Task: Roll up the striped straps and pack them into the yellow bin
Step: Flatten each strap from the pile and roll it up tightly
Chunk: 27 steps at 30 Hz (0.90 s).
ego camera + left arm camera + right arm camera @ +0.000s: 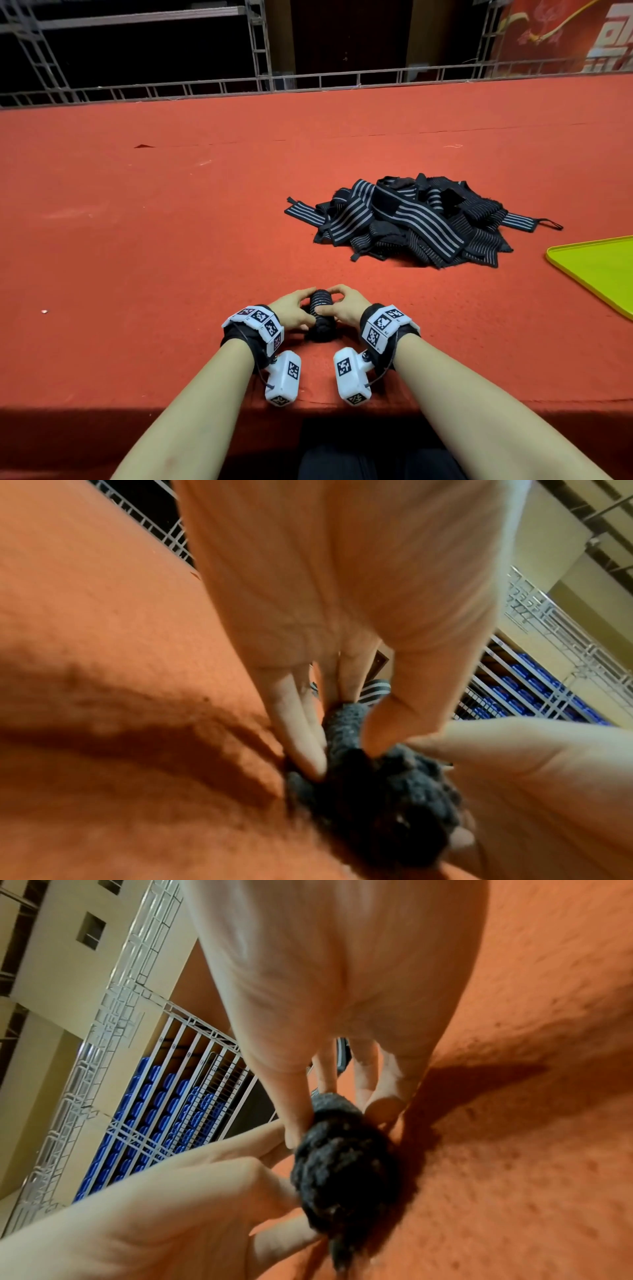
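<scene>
Both the left hand [297,312] and the right hand [342,307] gripped the roll [320,317] against the surface [171,222], likely to keep it tight. The pile [411,222] lay near the bin [603,270], within reach.

Both bare arms wear black wrist bands [376,317] with white boxes [283,378] covered in black-and-white square codes.

A red carpeted surface [171,212] carries a heap of striped straps [411,222] at two o'clock, a yellow bin [603,270] at three, and a rolled strap [320,315] near its front edge.
</scene>
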Tool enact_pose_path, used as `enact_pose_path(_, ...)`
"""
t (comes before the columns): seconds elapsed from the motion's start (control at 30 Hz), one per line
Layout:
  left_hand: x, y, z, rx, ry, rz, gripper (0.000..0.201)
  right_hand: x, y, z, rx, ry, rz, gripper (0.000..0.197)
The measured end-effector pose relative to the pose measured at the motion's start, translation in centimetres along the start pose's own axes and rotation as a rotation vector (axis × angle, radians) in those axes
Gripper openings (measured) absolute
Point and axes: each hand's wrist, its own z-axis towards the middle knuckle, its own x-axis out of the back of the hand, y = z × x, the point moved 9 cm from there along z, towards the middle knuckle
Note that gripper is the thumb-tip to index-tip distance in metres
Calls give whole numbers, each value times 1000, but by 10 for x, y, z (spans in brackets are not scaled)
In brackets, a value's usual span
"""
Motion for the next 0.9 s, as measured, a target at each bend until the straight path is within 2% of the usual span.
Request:
enact_pose_path(0.13,-6,-9,3,4,-102,211,119,-3,-7,-7,16,15,-52,57)
enact_pose_path(0.2,-5,-4,8,-50,-66,327,123,-7,-11,-8,41,21,-107,59)
enact_pose_path(0.27,-3,2,9,-112,5,512,120,-11,-18,-8,77,42,-205,59)
enact_pose_path(0.3,-2,4,7,-129,28,533,118,-13,-21,-8,91,55,-244,60)
enact_pose_path(0.37,0,4,4,-151,42,471,115,-18,-23,-7,109,56,-270,62)
enact_pose_path(0.43,5,2,1,-165,72,407,109,-24,-19,-5,96,21,-187,68)
enact_pose_path(0.53,14,-2,-2,-156,109,353,101,-22,1,2,-60,46,59,82)
enact_pose_path(0.6,14,-6,-2,-138,116,338,104,-22,9,5,-117,47,151,72)
enact_pose_path(0.7,12,-8,-1,-121,115,322,103,-30,7,3,-91,-27,177,51)
enact_pose_path(0.9,9,-4,-3,-127,135,304,101,-33,1,-5,-91,-97,266,45)
